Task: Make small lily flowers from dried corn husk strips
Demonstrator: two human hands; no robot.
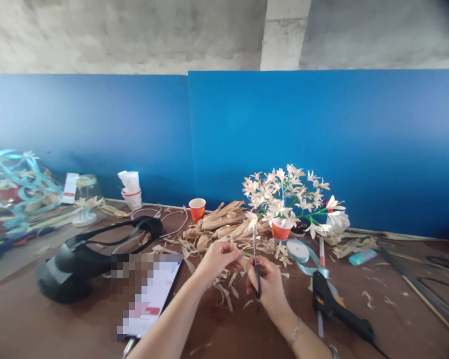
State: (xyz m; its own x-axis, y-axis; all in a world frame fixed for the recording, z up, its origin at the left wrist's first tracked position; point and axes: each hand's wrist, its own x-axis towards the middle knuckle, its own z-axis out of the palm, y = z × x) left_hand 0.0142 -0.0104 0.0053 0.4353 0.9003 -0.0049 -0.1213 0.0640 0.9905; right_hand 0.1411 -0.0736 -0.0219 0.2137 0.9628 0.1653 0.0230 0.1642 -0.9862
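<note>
The brown counter (230,336) carries a bouquet of pale flowers (277,192) and, directly to its left, a heap of dry husks (227,220) spreading toward the near side. The left hand (221,258) is positioned before the heap, thumb and fingertips pressed together; anything pinched between them is too small to tell. The right hand (268,283), just beside it, is curled around the black handle of the scissors (255,249), with the blade directed away from the person.

A craft workshop: scissors (255,248), glue gun (338,309), ribbon roll (298,251), dried husks (227,222).
</note>
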